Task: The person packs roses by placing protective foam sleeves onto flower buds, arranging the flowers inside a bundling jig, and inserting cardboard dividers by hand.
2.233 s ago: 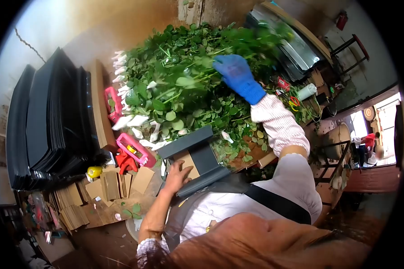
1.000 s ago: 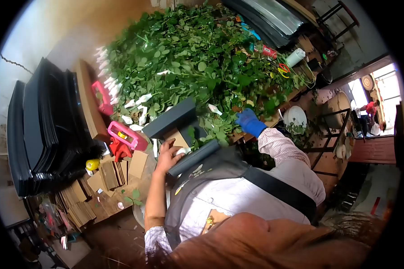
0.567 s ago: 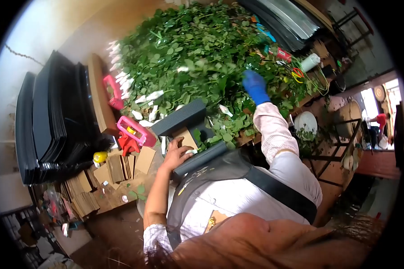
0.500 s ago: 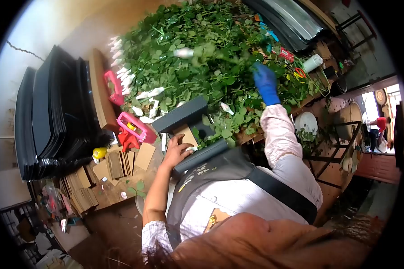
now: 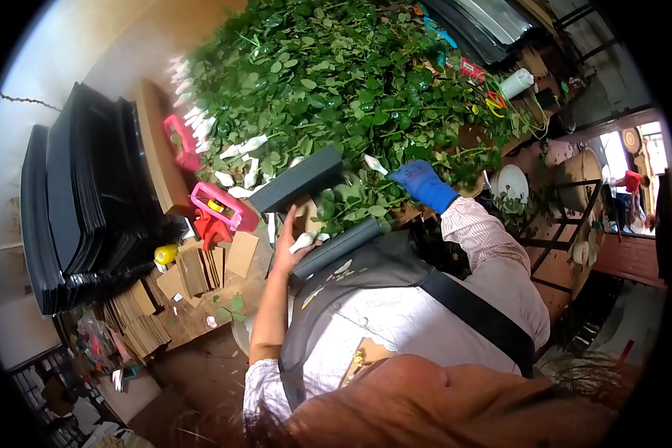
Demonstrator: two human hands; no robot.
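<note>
My bare left hand rests at the left end of a dark grey corrugated wrapper, its fingers stretched along a piece of brown cardboard inside. A rose with a white-covered bud lies against that hand, and a second pale bud end shows beside it. Leafy stems fill the space between the wrapper's two raised sides. My right hand, in a blue glove, is at the neck of another rose with a white bud. Its fingers are drawn together there; the stem under them is mostly hidden.
A large heap of leafy rose stems covers the table, with white buds along its left edge. Pink frames, a red object and cardboard pieces lie left. Black sheets stand behind; a white bucket is at right.
My right hand has come down from the heap toward me, to the rose beside the wrapper. The blurred rose over the heap is gone from there. A white bud now lies at my left hand.
</note>
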